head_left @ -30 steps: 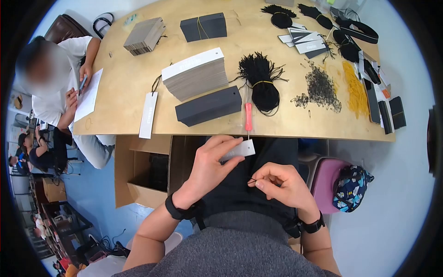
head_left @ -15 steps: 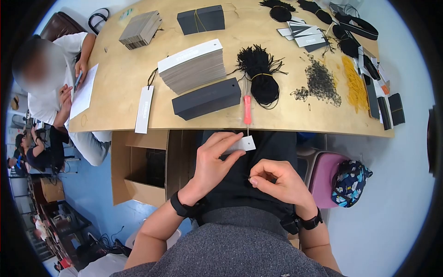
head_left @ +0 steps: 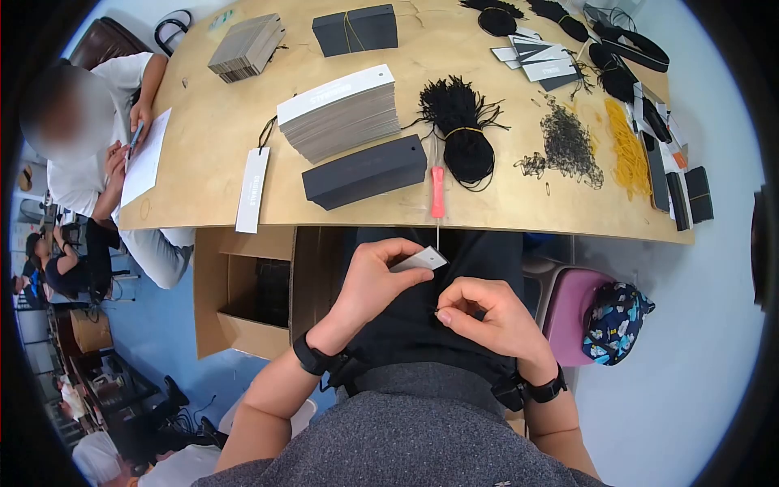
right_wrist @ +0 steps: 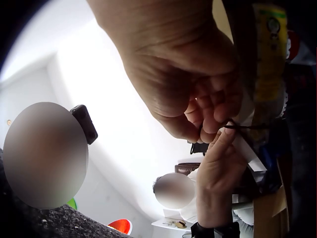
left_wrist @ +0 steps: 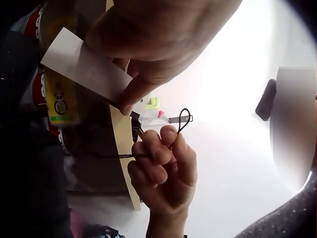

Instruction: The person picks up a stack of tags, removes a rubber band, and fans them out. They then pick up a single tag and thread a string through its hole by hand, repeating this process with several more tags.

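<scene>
My left hand (head_left: pixel 369 284) pinches a pale hang tag (head_left: pixel 422 260) between thumb and fingers, over my lap just in front of the table edge. A small hole shows near the tag's end. My right hand (head_left: pixel 487 316), slightly lower and to the right, pinches a black cord. In the left wrist view the cord's loop (left_wrist: pixel 185 118) stands up above the right fingertips, and its tails run off to the left. A red-handled tool (head_left: pixel 438 191) lies at the table edge, its thin metal shaft reaching out over the edge toward the tag's holed end.
On the table (head_left: pixel 211 162) stand a tall tag stack (head_left: pixel 341 122) and a dark tag stack (head_left: pixel 365 174). Beside them lie a bundle of black cords (head_left: pixel 464 138), safety pins (head_left: pixel 568 146) and yellow rubber bands (head_left: pixel 626 150). A cardboard box (head_left: pixel 243 325) sits below; another person writes at left.
My left hand has tilted the tag, so its face appears narrower. The right fingers have closed in on the cord, leaving less of it showing in the head view. The tool stays at the edge.
</scene>
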`<action>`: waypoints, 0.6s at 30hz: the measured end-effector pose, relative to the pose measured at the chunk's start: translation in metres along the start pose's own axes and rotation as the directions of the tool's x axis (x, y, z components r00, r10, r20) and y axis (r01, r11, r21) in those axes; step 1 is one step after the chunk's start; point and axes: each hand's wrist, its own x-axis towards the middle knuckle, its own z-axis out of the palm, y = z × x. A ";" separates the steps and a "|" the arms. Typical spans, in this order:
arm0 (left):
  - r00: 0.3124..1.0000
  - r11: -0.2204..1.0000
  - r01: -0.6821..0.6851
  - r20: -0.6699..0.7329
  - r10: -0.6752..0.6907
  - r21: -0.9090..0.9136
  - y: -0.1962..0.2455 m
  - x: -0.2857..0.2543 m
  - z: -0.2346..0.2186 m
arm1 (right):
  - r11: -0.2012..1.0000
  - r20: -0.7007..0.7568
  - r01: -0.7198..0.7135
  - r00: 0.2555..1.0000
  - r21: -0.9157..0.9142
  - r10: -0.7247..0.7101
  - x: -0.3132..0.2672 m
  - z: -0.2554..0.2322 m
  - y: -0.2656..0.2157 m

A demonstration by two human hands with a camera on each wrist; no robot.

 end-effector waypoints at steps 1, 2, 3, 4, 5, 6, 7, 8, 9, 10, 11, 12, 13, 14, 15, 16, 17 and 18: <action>1.000 1.000 0.023 0.010 -0.023 -0.006 -0.002 0.002 0.001 | 1.000 -0.004 0.013 1.000 -0.004 -0.013 0.000 0.000 0.000; 1.000 1.000 0.023 0.013 -0.022 -0.006 -0.004 0.005 0.001 | 1.000 -0.007 0.012 1.000 -0.005 -0.012 0.000 -0.001 0.001; 0.999 0.999 0.029 0.029 -0.027 -0.043 -0.008 0.006 0.002 | 1.000 -0.005 0.010 1.000 0.006 -0.010 -0.001 -0.001 0.001; 0.999 0.996 0.035 0.043 -0.032 -0.079 -0.009 0.008 0.001 | 1.000 -0.001 0.009 1.000 0.017 -0.009 -0.001 -0.001 0.002; 0.999 0.996 0.036 0.043 -0.032 -0.079 -0.009 0.009 0.001 | 1.000 -0.001 0.009 1.000 0.017 -0.009 0.000 -0.001 0.001; 0.999 0.999 0.017 0.045 -0.015 -0.046 -0.009 0.011 -0.001 | 1.000 -0.001 -0.007 1.000 0.013 0.007 0.000 -0.001 0.000; 0.999 1.000 -0.001 0.046 0.001 -0.014 -0.009 0.012 -0.002 | 1.000 0.000 -0.023 1.000 0.007 0.023 0.000 -0.001 0.000; 0.999 1.000 0.000 0.044 0.001 -0.015 -0.007 0.013 -0.003 | 1.000 0.003 -0.023 1.000 0.007 0.023 0.000 -0.001 0.000; 0.998 1.000 0.007 0.066 -0.006 -0.005 -0.005 0.014 -0.004 | 1.000 -0.001 -0.013 1.000 0.007 0.013 0.001 -0.001 0.001; 0.996 1.000 0.013 0.088 -0.013 0.004 -0.004 0.014 -0.004 | 1.000 -0.004 -0.003 1.000 0.007 0.003 0.001 0.000 0.001; 0.996 1.000 0.012 0.088 -0.013 0.004 -0.004 0.015 -0.004 | 1.000 -0.004 -0.002 1.000 0.007 0.002 0.001 0.000 0.001; 0.994 0.999 0.032 0.105 -0.030 -0.020 -0.005 0.017 -0.004 | 0.999 -0.020 -0.033 0.999 0.034 0.033 0.002 0.000 0.002; 0.991 0.998 0.052 0.123 -0.047 -0.043 -0.005 0.018 -0.004 | 0.996 -0.035 -0.062 0.997 0.061 0.064 0.002 0.000 0.003; 0.991 0.998 0.052 0.123 -0.046 -0.043 -0.003 0.018 -0.004 | 0.996 -0.035 -0.061 0.997 0.061 0.064 0.003 0.001 0.005; 0.991 1.000 0.023 0.129 -0.022 -0.004 0.001 0.018 -0.004 | 0.992 -0.088 -0.080 0.992 0.101 0.089 0.005 0.002 0.008; 0.991 0.999 -0.006 0.136 0.002 0.035 0.003 0.017 -0.004 | 0.985 -0.138 -0.097 0.984 0.142 0.117 0.007 0.003 0.012; 0.991 0.999 -0.005 0.134 0.000 0.034 0.001 0.018 -0.004 | 0.985 -0.136 -0.098 0.984 0.142 0.118 0.008 0.004 0.014; 0.988 0.997 0.002 0.157 0.010 -0.078 -0.004 0.020 -0.004 | 0.984 -0.166 -0.076 0.981 0.164 0.103 0.010 0.006 0.015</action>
